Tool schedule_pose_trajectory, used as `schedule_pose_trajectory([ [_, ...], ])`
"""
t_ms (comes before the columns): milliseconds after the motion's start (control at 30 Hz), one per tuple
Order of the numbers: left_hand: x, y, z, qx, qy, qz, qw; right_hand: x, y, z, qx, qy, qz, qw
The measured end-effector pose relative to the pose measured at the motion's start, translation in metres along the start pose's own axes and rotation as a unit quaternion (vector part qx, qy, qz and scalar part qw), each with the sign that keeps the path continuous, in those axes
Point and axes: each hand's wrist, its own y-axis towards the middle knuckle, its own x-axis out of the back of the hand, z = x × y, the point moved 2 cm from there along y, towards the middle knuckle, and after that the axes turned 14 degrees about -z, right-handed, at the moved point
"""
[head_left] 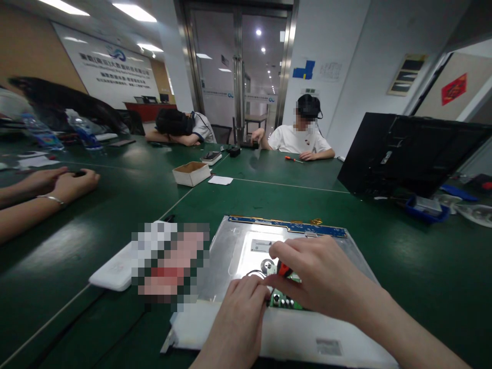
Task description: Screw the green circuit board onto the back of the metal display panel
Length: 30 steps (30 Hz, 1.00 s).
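In front of me lies a flat silver display panel (221, 271) with a blue circuit strip along its far edge. A small green circuit board (282, 300) sits on it, partly covered by my hands. My right hand (313, 269) is closed around a red-and-black screwdriver (283, 268) above this board; the tip is hidden. At the board's left edge rests my left hand (244, 302), its fingers bent and pressed together. Whatever they grip is concealed. A round metal part (268, 266) shows just beyond the fingers.
A white power bank (115, 269) and a blurred pink item (180, 261) lie left of the panel. Farther off are an open box (191, 174) and another screwdriver (294, 160). A black monitor (407, 154) stands right. Another person's hands (65, 184) reach in from the left.
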Motion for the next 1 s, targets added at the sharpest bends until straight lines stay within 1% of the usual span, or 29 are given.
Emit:
schedule_pose_trajectory([
  [133, 0.002, -0.001, -0.001, -0.006, -0.006, -0.002, 1.0, 0.004, 0.0, 0.0, -0.002, 0.021, -0.003, 1.0],
  [433, 0.006, 0.001, -0.004, 0.008, -0.009, 0.025, 1.0, 0.016, -0.003, -0.011, -0.024, 0.026, -0.054, 0.998],
  [767, 0.004, -0.001, 0.0, 0.005, -0.025, 0.004, 1.0, 0.023, -0.005, -0.023, -0.028, 0.02, -0.086, 0.996],
  [867, 0.006, -0.002, 0.001, 0.008, -0.034, -0.006, 0.999, 0.027, -0.005, -0.03, -0.053, 0.028, -0.098, 0.993],
  [1000, 0.01, 0.0, 0.002, 0.022, -0.035, -0.035, 0.999, 0.035, -0.005, -0.045, -0.121, 0.043, -0.119, 0.984],
])
